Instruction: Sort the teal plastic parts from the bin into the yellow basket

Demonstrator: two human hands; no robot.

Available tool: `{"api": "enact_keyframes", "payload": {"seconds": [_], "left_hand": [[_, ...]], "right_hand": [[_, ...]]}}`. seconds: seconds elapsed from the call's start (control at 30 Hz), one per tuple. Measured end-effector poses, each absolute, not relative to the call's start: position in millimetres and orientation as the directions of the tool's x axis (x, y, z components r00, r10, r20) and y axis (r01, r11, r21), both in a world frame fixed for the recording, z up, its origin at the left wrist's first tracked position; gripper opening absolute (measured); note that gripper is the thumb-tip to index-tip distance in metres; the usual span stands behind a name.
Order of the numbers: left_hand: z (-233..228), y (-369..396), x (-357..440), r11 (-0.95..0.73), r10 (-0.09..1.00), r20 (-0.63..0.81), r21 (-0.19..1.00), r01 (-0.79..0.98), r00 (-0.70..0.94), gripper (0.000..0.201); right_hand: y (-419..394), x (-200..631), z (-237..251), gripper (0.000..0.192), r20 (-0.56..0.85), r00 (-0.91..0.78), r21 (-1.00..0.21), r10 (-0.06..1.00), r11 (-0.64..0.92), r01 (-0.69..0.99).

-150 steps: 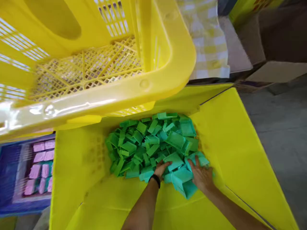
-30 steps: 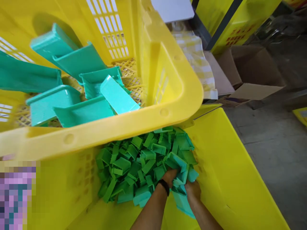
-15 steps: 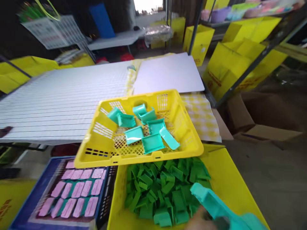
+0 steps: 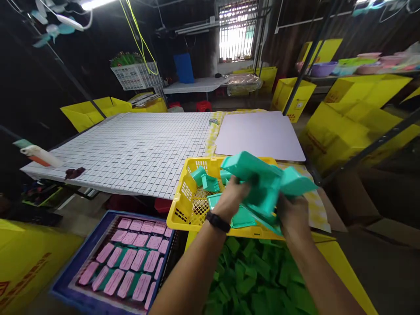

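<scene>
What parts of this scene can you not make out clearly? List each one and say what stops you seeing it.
1. Head view: the left hand and right hand hide how many green pieces they hold.
2. Hands and pieces cover the right half of the yellow basket.
3. The bin of green pieces is cut off by the bottom edge.
4. The pink items in the blue crate are too small to identify.

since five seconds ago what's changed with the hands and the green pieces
Both hands came up out of the yellow bin carrying a bundle of green pieces; the left hand and right hand now hold it over the yellow basket. That basket, empty earlier, now has pieces in it. The blue crate stayed put.
</scene>
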State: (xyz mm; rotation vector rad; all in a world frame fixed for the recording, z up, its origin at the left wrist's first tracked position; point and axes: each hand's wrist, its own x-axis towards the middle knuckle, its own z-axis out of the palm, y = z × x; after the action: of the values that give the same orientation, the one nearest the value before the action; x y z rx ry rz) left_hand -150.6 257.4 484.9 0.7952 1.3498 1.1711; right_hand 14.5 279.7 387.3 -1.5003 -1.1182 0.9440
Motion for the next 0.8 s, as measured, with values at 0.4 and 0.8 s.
{"api": "enact_keyframes", "payload": {"seconds": [0.4, 0.8], "left_hand": [[440, 128, -214, -0.09, 0.739, 0.189, 0.979, 0.184, -0.647, 0.024], [142, 88, -84, 0.821, 0.553, -0.824, 0.513, 0.251, -0.123, 0.024]], "right_hand": [[150, 97, 388, 0.049, -0.108, 0.587, -0.98, 0.802, -0.185, 0.073], [80, 157, 129, 0.031, -0.917, 0.399, -0.226, 0.017, -0.847, -0.482]]}}
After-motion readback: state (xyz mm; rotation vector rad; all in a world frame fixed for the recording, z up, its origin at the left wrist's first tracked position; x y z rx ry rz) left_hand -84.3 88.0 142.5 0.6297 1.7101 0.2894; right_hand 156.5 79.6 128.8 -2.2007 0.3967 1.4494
